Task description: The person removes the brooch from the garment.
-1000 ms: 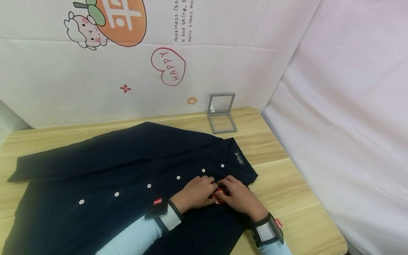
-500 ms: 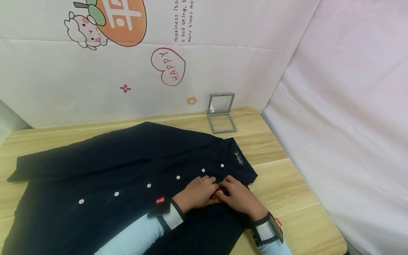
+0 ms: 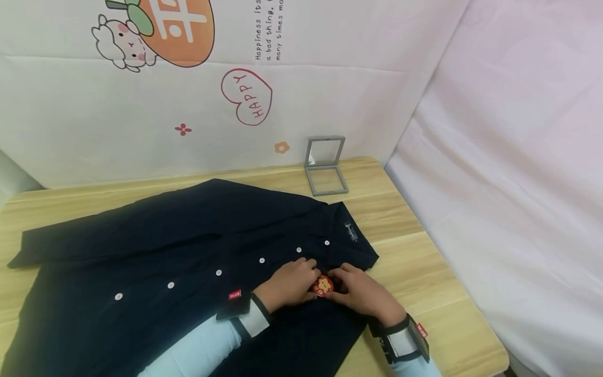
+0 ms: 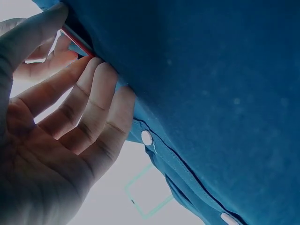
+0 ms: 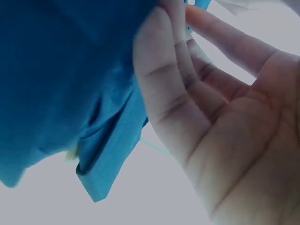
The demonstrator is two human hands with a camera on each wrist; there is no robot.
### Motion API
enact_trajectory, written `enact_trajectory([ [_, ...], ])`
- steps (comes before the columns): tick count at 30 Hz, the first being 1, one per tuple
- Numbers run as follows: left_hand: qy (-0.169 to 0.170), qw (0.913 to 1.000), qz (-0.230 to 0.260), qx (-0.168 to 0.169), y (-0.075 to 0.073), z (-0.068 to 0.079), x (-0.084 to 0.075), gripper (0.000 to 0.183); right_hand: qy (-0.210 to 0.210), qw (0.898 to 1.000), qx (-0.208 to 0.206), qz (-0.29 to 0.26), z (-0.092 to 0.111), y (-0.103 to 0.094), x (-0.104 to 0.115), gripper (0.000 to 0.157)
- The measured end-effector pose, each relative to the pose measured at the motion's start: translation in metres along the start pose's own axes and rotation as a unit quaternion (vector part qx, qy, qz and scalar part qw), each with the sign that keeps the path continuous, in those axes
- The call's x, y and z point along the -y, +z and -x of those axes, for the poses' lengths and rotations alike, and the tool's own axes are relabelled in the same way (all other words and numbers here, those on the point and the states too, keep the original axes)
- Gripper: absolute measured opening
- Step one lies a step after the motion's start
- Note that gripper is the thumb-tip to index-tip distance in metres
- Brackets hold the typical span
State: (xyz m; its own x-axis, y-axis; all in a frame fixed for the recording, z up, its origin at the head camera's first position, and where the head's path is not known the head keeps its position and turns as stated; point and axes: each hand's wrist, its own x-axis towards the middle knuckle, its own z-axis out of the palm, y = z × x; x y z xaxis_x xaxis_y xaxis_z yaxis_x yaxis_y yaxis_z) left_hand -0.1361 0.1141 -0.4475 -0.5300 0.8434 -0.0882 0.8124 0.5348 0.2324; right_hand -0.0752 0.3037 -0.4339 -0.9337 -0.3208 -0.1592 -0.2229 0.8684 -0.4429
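A round red button badge with a yellow star-like figure lies on the dark navy shirt, below the collar. My left hand grips the badge's left edge between thumb and fingers. In the left wrist view the red rim of the badge shows between the thumb and fingertips, close against the cloth. At the right edge is my right hand, its curved fingers and thumb about the badge rim. The right wrist view shows the right hand beside the shirt cloth, fingertips partly hidden.
The shirt is spread over a wooden table, with a row of white buttons down its front. A grey hinged frame stands unfolded at the back. A printed white cloth hangs behind the table; plain white cloth hangs right.
My right hand has shifted a little right and its thumb has come off the badge's face, so the yellow figure now shows. The left hand has stayed nearly still.
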Motion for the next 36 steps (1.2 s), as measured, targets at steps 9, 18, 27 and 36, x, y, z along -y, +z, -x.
enact_trajectory([
  [9, -0.008, 1.0000, -0.005, 0.003, 0.001, 0.001, 0.002, 0.036, -0.009, 1.000, 0.005, 0.020, -0.006, 0.007, 0.000, 0.039],
  [18, -0.019, 0.9997, 0.018, 0.002, 0.002, 0.002, 0.005, 0.036, -0.044, 0.999, -0.009, 0.030, -0.008, 0.009, -0.002, 0.035],
  [27, -0.005, 0.9993, 0.025, -0.029, 0.001, 0.004, 0.006, 0.037, -0.062, 0.998, -0.014, 0.021, -0.010, 0.009, -0.003, 0.032],
  [36, 0.007, 0.9991, 0.022, -0.035, 0.001, 0.005, 0.006, 0.038, -0.068, 0.997, -0.021, 0.023, -0.013, 0.009, -0.002, 0.032],
])
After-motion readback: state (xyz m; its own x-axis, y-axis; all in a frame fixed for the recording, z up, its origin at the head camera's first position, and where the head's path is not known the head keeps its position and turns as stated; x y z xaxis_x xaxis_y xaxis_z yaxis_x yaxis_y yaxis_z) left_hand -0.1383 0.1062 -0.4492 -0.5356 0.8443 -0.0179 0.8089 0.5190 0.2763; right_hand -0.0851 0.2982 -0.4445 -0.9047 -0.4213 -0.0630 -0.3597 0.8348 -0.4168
